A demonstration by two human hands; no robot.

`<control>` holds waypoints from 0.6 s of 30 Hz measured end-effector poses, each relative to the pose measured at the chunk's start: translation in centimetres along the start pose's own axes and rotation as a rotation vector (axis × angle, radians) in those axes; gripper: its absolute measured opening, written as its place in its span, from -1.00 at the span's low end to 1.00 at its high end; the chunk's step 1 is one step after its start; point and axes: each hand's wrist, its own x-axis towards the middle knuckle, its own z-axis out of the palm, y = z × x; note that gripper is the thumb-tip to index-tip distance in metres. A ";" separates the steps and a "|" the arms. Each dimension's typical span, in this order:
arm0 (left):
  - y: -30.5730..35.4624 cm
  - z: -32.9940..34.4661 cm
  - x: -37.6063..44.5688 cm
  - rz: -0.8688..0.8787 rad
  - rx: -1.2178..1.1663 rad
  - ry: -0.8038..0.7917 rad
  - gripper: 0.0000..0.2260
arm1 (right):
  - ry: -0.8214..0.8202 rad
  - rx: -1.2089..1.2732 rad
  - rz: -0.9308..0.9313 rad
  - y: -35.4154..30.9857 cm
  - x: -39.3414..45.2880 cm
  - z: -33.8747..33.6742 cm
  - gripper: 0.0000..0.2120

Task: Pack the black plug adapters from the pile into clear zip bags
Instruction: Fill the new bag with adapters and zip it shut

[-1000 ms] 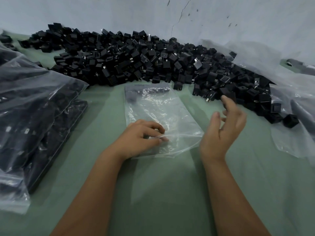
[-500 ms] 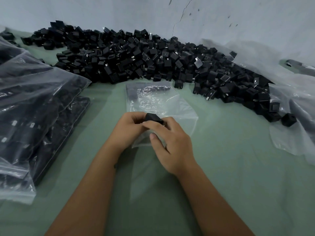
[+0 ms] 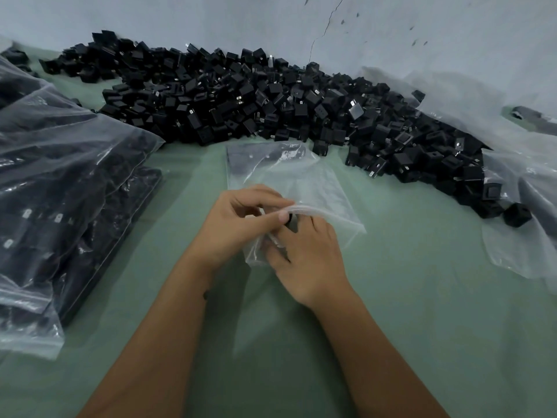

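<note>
— Where was the bag when you looked?

— The clear zip bag [image 3: 304, 182] lay on the green table [image 3: 422, 297] in front of me, just this side of the pile of black plug adapters [image 3: 271, 95]. Its long axis ran away from me, the far end toward the pile and nearly touching it, the mouth end toward my hands and lifted off the cloth.

— And the hands?

— My left hand [image 3: 238, 227] pinched the upper lip of the mouth between thumb and curled fingers, holding it raised. My right hand [image 3: 304, 254] had its fingers pushed in under that lip, curled around a black adapter [image 3: 291, 221]. Only a small dark corner of it showed at the mouth, between the two hands, so I couldn't tell which way its prongs pointed or how its long side lay.

— Anything else on the table?

— On my left sat large filled bags [image 3: 60, 188] of dark packed adapters, stacked one over another. On the right, loose clear plastic sheeting [image 3: 518, 230] draped over the edge of the pile, and one stray adapter [image 3: 517, 215] sat just at its rim. Behind the pile stood a pale wall [image 3: 422, 31] with a crack.
</note>
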 end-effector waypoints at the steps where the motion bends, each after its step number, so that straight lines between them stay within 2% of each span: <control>1: 0.1 0.2 0.0 -0.008 -0.024 -0.006 -0.83 | 0.002 -0.004 -0.013 0.1 0.0 0.0 -0.62; 3: -0.1 -0.1 0.0 -0.008 -0.030 0.094 -0.79 | 0.046 -0.010 -0.008 0.2 -0.3 -0.1 -0.63; 5: -0.5 -0.7 0.2 -0.027 0.067 0.319 -0.77 | 0.085 -0.016 0.036 0.3 -0.4 -0.2 -0.66; 7: -1.0 -1.5 0.5 -0.062 0.130 0.570 -0.77 | 0.045 -0.052 0.047 0.3 0.0 0.0 -0.64; 9: -1.2 -1.9 0.7 -0.097 0.180 0.729 -0.74 | 0.019 -0.100 0.034 0.0 0.8 0.5 -0.69; 13: -1.5 -1.8 0.8 -0.153 0.295 0.758 -0.76 | -0.006 -0.046 0.044 -0.3 2.7 1.3 -0.69; 16: -2.0 -1.7 0.8 -0.200 0.626 0.685 -0.83 | -0.015 -0.010 0.057 -0.1 3.8 1.6 -0.65; 18: -2.1 -1.7 0.8 -0.266 0.825 0.642 -0.79 | -0.046 -0.007 0.069 0.2 4.7 1.7 -0.63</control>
